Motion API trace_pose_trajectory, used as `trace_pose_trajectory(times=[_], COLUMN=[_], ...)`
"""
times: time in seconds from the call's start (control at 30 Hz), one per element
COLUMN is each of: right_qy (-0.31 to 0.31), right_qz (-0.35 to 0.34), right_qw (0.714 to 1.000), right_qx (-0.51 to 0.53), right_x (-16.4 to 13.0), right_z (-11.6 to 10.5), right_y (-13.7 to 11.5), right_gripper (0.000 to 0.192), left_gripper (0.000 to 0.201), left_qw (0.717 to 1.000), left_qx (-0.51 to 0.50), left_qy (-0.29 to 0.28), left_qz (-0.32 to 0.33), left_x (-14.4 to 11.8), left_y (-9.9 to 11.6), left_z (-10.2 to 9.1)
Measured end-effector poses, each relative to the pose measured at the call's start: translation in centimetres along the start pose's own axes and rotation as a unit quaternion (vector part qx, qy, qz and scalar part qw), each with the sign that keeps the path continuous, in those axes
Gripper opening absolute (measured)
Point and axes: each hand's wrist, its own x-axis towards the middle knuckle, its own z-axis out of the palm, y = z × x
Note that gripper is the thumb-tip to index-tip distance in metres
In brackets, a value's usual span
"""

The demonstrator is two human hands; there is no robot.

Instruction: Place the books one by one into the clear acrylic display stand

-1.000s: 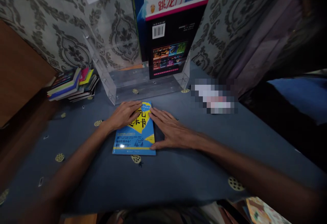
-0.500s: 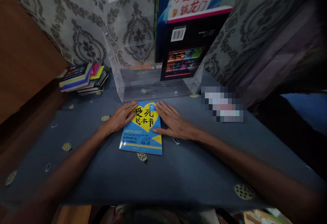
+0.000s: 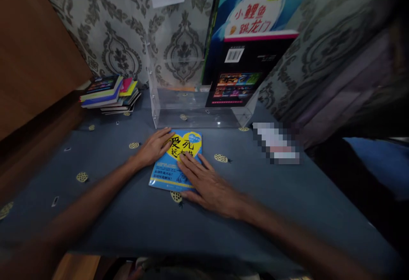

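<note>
A table with a dark blue cloth [image 3: 105,195] fills the lower part of the frame. At the centre a blue and yellow book [image 3: 188,144] lies flat on it. Above it stands a clear plastic holder [image 3: 198,116], with tall books upright inside. In the upper left is a stack of colourful books [image 3: 110,95]. A blurred object [image 3: 277,142] lies at the right.
</note>
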Motion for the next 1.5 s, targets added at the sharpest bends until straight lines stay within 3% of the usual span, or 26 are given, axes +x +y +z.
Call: trace_pose_trajectory(times=[0.13, 0.27, 0.37, 0.47, 0.53, 0.63, 0.73, 0.83, 0.97, 1.1, 1.2, 1.3, 1.43, 1.5], right_qy=[0.011, 0.066, 0.081, 0.101, 0.118, 0.130, 0.125, 0.117, 0.111, 0.107, 0.111, 0.147, 0.278, 0.325], right_qz=[0.073, 0.171, 0.202, 0.205, 0.206, 0.215, 0.222, 0.219, 0.216, 0.216, 0.214, 0.223, 0.264, 0.234], right_qw=[0.997, 0.983, 0.976, 0.973, 0.971, 0.968, 0.967, 0.969, 0.969, 0.968, 0.968, 0.959, 0.904, 0.873], right_qx=[0.021, 0.012, 0.009, 0.008, 0.006, 0.003, 0.010, 0.017, 0.039, 0.063, 0.070, 0.097, 0.191, 0.279], right_x=[1.0, 1.9, 2.3, 2.2, 2.0, 1.8, 1.7, 1.6, 1.3, 1.1, 0.9, 0.7, 0.9, 1.0], right_z=[-0.6, 0.2, 0.9, 1.4, 1.6, 1.8, 1.8, 1.6, 1.0, 0.6, 0.7, 0.8, 0.0, -1.1], right_y=[0.8, 1.6, 1.8, 1.7, 1.7, 1.7, 1.8, 1.8, 1.6, 1.4, 1.4, 2.1, 3.6, 4.2], right_gripper=[0.083, 0.089, 0.090, 0.088, 0.086, 0.085, 0.086, 0.084, 0.082, 0.084, 0.085, 0.086, 0.092, 0.073], left_gripper=[0.043, 0.040, 0.039, 0.040, 0.042, 0.055, 0.055, 0.037, 0.023, 0.028, 0.038, 0.047, 0.056, 0.060], left_qw=[0.995, 0.993, 0.994, 0.980, 0.941, 0.835, 0.757, 0.713, 0.668, 0.632, 0.617, 0.626, 0.648, 0.661], left_qx=[0.066, 0.072, 0.008, -0.131, -0.281, -0.483, -0.554, -0.581, -0.636, -0.693, -0.711, -0.714, -0.713, -0.713], left_qy=[0.023, 0.028, 0.057, 0.091, 0.104, 0.114, 0.135, 0.130, 0.086, -0.025, -0.080, -0.065, -0.011, 0.020], left_qz=[-0.074, -0.087, -0.089, -0.118, -0.159, -0.238, -0.319, -0.371, -0.378, -0.346, -0.327, -0.307, -0.268, -0.235], left_x=[-0.3, -0.5, -0.5, -0.3, 0.0, 0.5, 0.9, 1.1, 1.2, 1.0, 0.8, 0.8, 1.3, 1.8], left_y=[1.1, 1.6, 1.5, 1.3, 1.3, 1.5, 1.5, 1.1, 1.0, 2.4, 3.8, 4.8, 6.2, 7.0], left_z=[0.0, 0.0, 0.2, 0.2, 0.1, -0.3, -0.7, -1.2, -1.9, -1.9, -1.7, -2.0, -3.4, -4.1])
